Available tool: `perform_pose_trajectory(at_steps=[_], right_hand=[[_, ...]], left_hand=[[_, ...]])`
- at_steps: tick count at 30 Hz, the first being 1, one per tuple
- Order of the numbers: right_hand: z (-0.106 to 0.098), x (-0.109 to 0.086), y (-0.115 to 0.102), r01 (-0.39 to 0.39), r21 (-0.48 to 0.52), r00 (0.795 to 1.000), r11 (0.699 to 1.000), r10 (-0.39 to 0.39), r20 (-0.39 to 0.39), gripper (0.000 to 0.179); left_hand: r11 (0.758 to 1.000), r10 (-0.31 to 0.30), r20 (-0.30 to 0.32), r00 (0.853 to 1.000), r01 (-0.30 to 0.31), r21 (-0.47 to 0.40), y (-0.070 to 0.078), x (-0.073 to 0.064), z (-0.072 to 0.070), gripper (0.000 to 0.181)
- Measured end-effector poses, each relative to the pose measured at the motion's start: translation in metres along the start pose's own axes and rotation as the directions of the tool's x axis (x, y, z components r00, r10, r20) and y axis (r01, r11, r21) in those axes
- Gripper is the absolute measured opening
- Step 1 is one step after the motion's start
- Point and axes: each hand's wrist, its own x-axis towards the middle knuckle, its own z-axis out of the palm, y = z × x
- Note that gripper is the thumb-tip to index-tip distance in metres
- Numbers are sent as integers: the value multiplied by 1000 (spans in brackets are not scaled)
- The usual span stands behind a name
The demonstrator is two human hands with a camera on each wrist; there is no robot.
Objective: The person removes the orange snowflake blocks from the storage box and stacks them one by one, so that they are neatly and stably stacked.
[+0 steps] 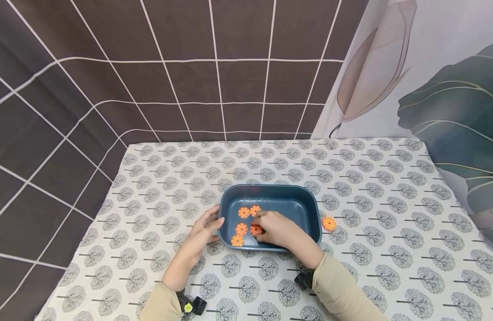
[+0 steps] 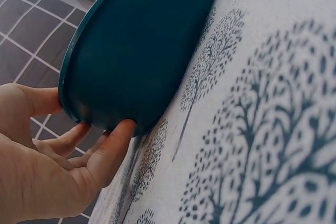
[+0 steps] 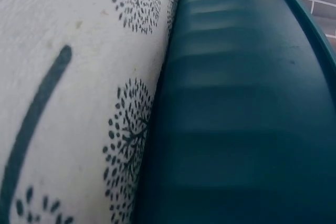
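Observation:
A dark blue-green plastic basin (image 1: 294,187) stands on the patterned tablecloth. My left hand (image 1: 202,232) holds its left end, the thumb over the rim and the other fingertips against the outer wall (image 2: 142,45). Inside the basin, my right hand (image 1: 276,228) pinches an orange notched disc (image 1: 256,230) close to the floor, partly hidden by the fingers. Several more such discs (image 1: 241,229) lie in the left half of the basin. In the right wrist view only the basin's outer side (image 3: 236,103) shows, with the hand out of sight.
One more orange disc (image 1: 328,223) lies on the cloth just right of the basin. A tree-print tablecloth (image 1: 150,240) covers the table. Behind it hangs a dark grid-patterned curtain (image 1: 238,84), with a leaf-print cloth (image 1: 455,111) on the right.

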Motion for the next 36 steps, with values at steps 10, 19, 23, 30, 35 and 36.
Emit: perform_pose_trajectory(at_steps=[10, 19, 23, 30, 35, 36], right_hand=[[-8, -12, 7, 71, 1, 994, 997, -71, -80, 28], [-21, -30, 7, 116, 69, 985, 991, -106, -135, 30], [-24, -39, 11, 133, 52, 975, 990, -121, -184, 28], [-28, -55, 21, 112, 65, 969, 992, -94, -228, 29], [-30, -63, 28, 76, 77, 971, 994, -56, -234, 31], [-30, -64, 29, 73, 77, 970, 994, -53, -237, 31]], left_hand=[[1000, -1, 3, 1000, 1, -7, -2, 2, -1, 54], [1000, 3, 0, 1000, -3, -15, -3, 2, 0, 55], [1000, 3, 0, 1000, -3, -15, -2, 1, 0, 55], [1000, 1, 3, 1000, -1, -8, -1, 1, 0, 55], [1000, 1, 5, 1000, -1, 1, -1, 0, 0, 56], [1000, 2, 4, 1000, -2, 0, -1, 0, 0, 56]])
